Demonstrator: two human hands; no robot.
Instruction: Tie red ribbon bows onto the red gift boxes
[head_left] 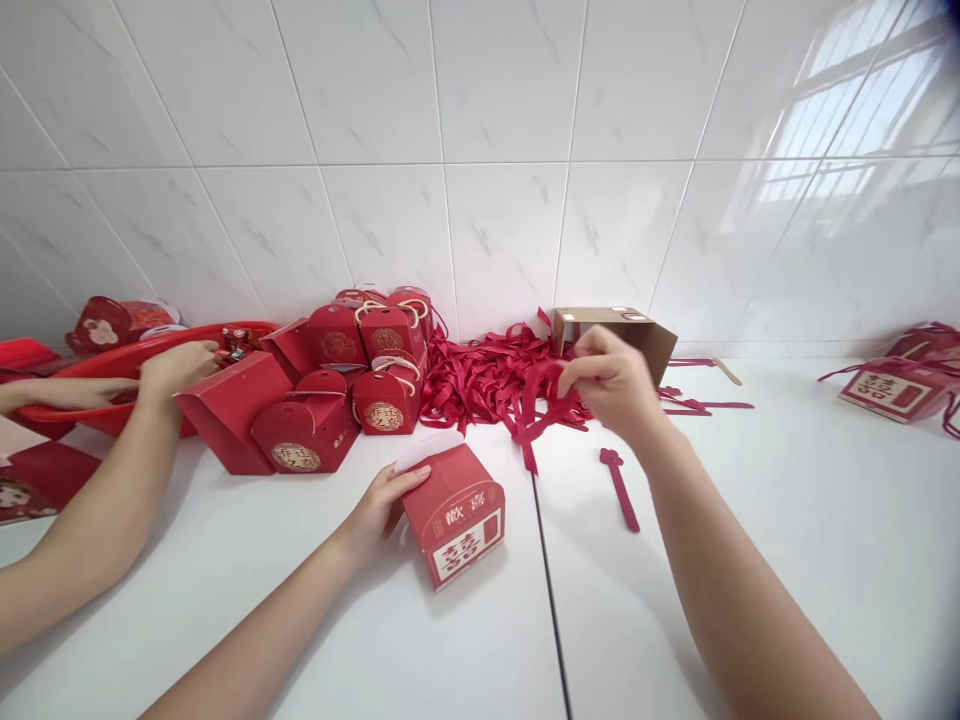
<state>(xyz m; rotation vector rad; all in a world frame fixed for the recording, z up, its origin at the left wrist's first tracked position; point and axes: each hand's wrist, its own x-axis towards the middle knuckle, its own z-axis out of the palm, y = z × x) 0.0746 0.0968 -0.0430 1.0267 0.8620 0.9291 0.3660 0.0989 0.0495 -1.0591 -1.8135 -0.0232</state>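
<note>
My left hand grips the back left side of a red box with white panels and characters on its front, tilted on the white table. Up to the right, my right hand pinches a red ribbon that hangs in loops beside the ribbon pile. Below my right hand, a dark red strip with a flower-shaped end lies flat on the table.
Several red boxes stand at the left of the pile. An open cardboard box is behind my right hand. Another person's hands reach into a red basin at far left. A ribboned box lies far right.
</note>
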